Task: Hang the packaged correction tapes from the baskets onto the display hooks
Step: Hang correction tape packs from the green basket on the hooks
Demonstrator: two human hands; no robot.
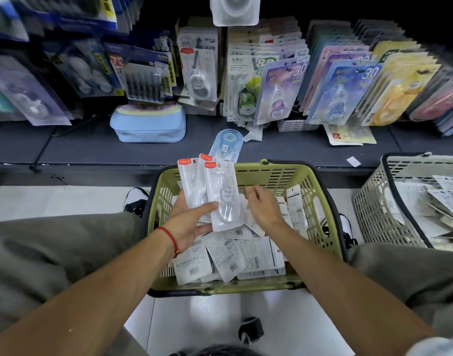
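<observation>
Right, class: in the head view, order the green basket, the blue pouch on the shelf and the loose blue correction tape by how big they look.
1. green basket, nearest the camera
2. blue pouch
3. loose blue correction tape

The green basket (320, 201) is slotted moulded plastic with a dull sheen, and the grey basket (371, 201) beside it looks the same make. The correction tape packs (221, 199) are glossy clear blister plastic over white printed card, catching the light. A pale blue pouch (148, 127) on the shelf looks soft and matt, like cloth. The shelf deck (91, 147) is dark, smooth and matt. Floor tiles (220, 317) shine.
</observation>
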